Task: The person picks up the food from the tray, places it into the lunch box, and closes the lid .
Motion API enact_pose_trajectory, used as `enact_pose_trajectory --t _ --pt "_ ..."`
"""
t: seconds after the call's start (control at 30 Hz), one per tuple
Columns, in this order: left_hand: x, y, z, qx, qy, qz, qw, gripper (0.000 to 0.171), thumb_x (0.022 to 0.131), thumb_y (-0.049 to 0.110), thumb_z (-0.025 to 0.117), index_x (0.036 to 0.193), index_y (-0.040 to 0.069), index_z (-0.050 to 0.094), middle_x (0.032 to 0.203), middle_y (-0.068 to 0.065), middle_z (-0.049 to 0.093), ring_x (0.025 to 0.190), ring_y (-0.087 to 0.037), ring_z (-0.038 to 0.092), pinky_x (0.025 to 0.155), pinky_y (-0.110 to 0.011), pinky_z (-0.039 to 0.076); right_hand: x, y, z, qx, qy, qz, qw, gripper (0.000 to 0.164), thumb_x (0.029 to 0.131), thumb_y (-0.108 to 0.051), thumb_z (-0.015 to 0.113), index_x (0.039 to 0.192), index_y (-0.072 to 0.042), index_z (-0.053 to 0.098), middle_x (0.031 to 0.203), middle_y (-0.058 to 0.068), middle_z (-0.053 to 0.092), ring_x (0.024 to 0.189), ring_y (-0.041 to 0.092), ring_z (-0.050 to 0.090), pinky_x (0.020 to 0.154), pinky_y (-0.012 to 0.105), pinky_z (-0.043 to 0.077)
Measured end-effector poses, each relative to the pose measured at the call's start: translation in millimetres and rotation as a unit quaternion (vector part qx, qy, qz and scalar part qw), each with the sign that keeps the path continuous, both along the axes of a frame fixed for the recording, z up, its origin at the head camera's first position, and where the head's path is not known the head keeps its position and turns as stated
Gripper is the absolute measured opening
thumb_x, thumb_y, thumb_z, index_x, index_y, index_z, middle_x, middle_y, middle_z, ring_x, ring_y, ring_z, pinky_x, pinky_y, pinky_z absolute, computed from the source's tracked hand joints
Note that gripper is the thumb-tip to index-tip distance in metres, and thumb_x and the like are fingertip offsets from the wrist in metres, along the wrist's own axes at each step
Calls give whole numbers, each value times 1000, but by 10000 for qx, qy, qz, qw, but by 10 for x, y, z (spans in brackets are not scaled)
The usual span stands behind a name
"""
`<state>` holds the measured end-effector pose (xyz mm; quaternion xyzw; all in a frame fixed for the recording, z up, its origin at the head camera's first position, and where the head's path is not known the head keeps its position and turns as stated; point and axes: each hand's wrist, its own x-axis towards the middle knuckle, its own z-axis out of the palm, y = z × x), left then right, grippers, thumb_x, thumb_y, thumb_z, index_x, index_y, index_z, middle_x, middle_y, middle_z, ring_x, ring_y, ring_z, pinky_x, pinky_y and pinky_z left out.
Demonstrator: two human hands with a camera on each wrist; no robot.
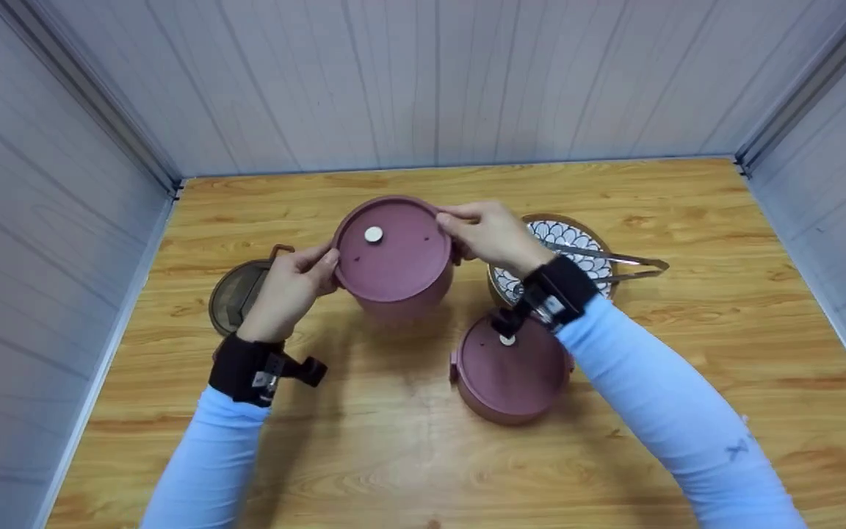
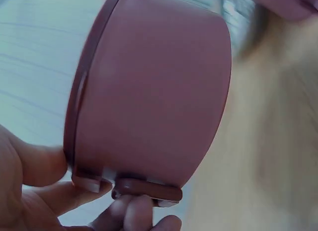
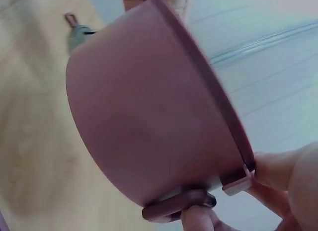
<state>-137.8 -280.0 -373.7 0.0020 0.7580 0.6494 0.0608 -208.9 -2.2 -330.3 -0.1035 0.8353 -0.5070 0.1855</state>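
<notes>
A mauve lidded pot with a white knob hangs above the wooden table, tilted. At its left side my left hand grips the rim and side handle, thumb on the lid's edge. My right hand holds the opposite side the same way. Seen from the left wrist, fingers curl under the stubby handle on that side. In the right wrist view, fingertips also hook the other handle. A second, shallower mauve lidded pot stands on the table below my right wrist.
Behind my right wrist sits a dish with a scale pattern and a brown rim, with metal tongs lying across it. A round dark see-through thing with a brown loop handle lies left, partly behind my left hand. Pale walls enclose the table.
</notes>
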Motion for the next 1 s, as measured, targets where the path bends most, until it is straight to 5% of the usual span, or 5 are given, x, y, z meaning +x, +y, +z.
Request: enact_pose_trajectory --t 0.17,0.43,0.57,0.77,1.0 --pt "146 263 134 605 505 130 9968 42 102 13 57 139 -4 51 124 -20 64 91 -18 68 85 -32 54 231 310 116 -498 707 -243 9960 32 98 -30 64 128 -19 68 80 10 67 67 18 60 65 30 53" --pt "443 615 71 304 753 -78 9967 37 98 13 63 132 -1 60 87 -10 71 77 -22 62 73 -30 52 680 753 -55 -382 1705 -448 9836 30 97 -34 65 123 -19 71 112 0 72 95 15 67 80 27 52" --pt "522 725 37 184 760 -482 9958 40 98 18 64 134 1 60 83 -8 70 75 -21 62 70 -30 52 842 908 -163 -506 1704 -591 9823 30 98 -32 65 122 -17 71 112 2 72 101 14 67 83 27 53" --pt "576 853 -52 98 594 -1025 9929 42 97 22 66 135 3 60 75 -8 68 70 -24 62 67 -33 51 1034 1134 -267 -347 1170 -676 9902 33 98 -32 63 126 -15 70 101 7 73 72 20 67 64 31 56" --pt "568 976 -93 -855 558 -1409 9847 47 97 32 65 137 7 59 73 -6 70 62 -20 63 62 -30 49 1080 1307 -295 63 888 -564 9944 39 99 -36 61 130 -13 67 112 10 71 74 20 68 66 32 56"
